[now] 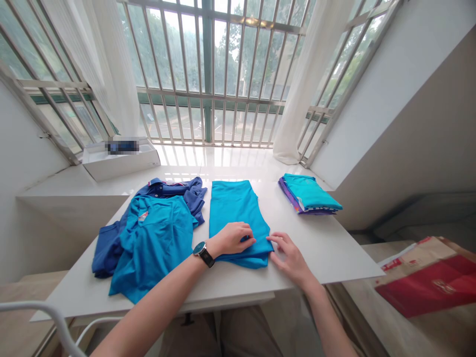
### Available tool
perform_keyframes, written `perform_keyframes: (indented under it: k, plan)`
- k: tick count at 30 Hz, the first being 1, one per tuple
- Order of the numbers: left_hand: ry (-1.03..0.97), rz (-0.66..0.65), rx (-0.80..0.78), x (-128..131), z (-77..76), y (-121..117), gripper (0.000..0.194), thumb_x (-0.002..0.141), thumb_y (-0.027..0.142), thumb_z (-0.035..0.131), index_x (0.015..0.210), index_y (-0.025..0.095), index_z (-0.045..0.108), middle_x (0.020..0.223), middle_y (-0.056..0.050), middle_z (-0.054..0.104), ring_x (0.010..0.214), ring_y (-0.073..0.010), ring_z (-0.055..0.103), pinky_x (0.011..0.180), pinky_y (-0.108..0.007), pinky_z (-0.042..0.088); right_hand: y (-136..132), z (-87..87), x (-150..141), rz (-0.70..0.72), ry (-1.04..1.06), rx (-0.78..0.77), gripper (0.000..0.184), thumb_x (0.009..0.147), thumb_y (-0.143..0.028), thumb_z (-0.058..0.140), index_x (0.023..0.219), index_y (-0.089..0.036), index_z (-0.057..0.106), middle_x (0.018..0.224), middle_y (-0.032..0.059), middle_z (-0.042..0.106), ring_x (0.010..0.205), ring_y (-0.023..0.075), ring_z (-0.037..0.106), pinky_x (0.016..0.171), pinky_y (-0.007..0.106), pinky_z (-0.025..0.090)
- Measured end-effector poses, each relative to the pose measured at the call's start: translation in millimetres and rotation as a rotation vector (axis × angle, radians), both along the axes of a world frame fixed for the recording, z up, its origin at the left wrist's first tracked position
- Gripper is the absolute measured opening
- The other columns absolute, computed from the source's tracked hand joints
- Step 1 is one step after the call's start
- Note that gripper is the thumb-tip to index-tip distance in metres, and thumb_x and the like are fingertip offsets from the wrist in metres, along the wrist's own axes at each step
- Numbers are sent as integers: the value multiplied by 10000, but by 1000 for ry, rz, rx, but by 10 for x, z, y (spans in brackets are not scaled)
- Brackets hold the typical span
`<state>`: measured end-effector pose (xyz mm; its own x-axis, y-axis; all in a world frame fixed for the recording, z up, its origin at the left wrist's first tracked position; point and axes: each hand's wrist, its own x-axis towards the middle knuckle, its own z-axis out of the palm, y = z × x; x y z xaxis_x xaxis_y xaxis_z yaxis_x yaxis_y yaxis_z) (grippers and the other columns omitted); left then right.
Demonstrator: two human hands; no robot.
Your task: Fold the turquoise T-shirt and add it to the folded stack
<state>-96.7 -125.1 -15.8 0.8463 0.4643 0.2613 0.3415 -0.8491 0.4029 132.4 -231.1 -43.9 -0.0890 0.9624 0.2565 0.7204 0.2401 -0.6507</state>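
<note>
Bare forearms (159,302) reach up from the bottom of the head view, with a white curved tube (55,322) at the lower left. On the left wrist sits 1 watch (203,254) with a black strap. The left hand (240,240) rests on a folded blue garment (232,208), its fingers curled; whether they pinch any cloth, I cannot tell. The right hand (281,251) has its fingers and thumb spread, the tips at the garment's right edge.

That garment lies on the middle of the white tabletop (316,253). Left of it, a loose blue shirt (159,243) lies partly over dark blue clothes (107,248). At the far right is a stack of folded clothes (310,193), turquoise on top. Beyond stand an open white box (122,166) and a barred window (223,74) with 2 white curtains (111,74). Lower right is a red-and-brown paper bag (435,277).
</note>
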Motion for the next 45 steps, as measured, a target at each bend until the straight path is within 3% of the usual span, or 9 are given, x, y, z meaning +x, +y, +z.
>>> perform_keyframes:
  k: [3,6,10,14,21,29,35,41,45]
  plan:
    - [1,3,16,0,2,-1,338,1009,396,428,864,204,665,885,-39,668,861,-158,614,754,-252,435,-23,4,-22,-46,41,-13,300,873,-282,526,1141,-239,654,1206,97,592,702,155,612,759,355,561]
    - [-10,-6,20,-3,8,-1,354,999,452,445,874,205,666,892,-35,670,851,-156,616,736,-248,430,-12,19,-52,-29,141,-12,254,918,-363,510,1043,-229,686,1207,106,600,730,163,620,689,326,557]
    - [14,5,36,0,37,-16,430,912,617,524,913,215,675,913,-39,666,852,-173,626,706,-257,429,96,12,-96,-36,289,13,293,915,-477,535,965,-229,681,1110,100,654,970,233,638,815,350,566]
    - [101,58,126,18,96,-84,521,830,714,557,910,209,656,841,-52,654,810,-213,631,633,-283,414,220,-30,-127,-146,407,-22,381,876,-574,564,992,-219,639,977,92,692,900,245,668,861,391,561]
    - [190,185,165,36,107,-137,189,947,308,491,859,195,614,861,-72,684,783,-216,646,603,-282,383,-20,25,-190,-310,310,198,302,921,-490,528,1068,-226,548,1065,129,644,967,266,635,900,435,532]
    - [126,282,-86,-36,100,92,271,971,365,459,825,202,619,752,-42,689,707,-200,637,589,-263,350,-211,13,-440,215,-67,70,485,833,-348,681,1295,-283,549,1314,108,572,1215,306,534,1024,464,465]
    - [136,268,-96,-37,96,85,257,970,354,465,829,199,613,778,-44,699,740,-209,660,602,-259,380,-114,1,-425,118,54,-70,176,910,-359,582,998,-245,681,986,71,697,908,236,638,819,357,519]
    - [125,181,-18,-64,159,-11,388,943,214,477,1328,265,458,1160,-41,685,963,-219,674,755,-266,476,10,33,-389,6,308,-216,263,869,-463,629,896,-214,708,846,37,712,736,186,612,666,286,481]
    - [166,85,-18,-111,238,-30,404,889,75,425,1182,302,585,1261,11,630,920,-171,673,761,-240,487,123,9,-382,-55,358,-217,313,838,-501,649,858,-196,716,768,28,697,657,164,565,612,273,451]
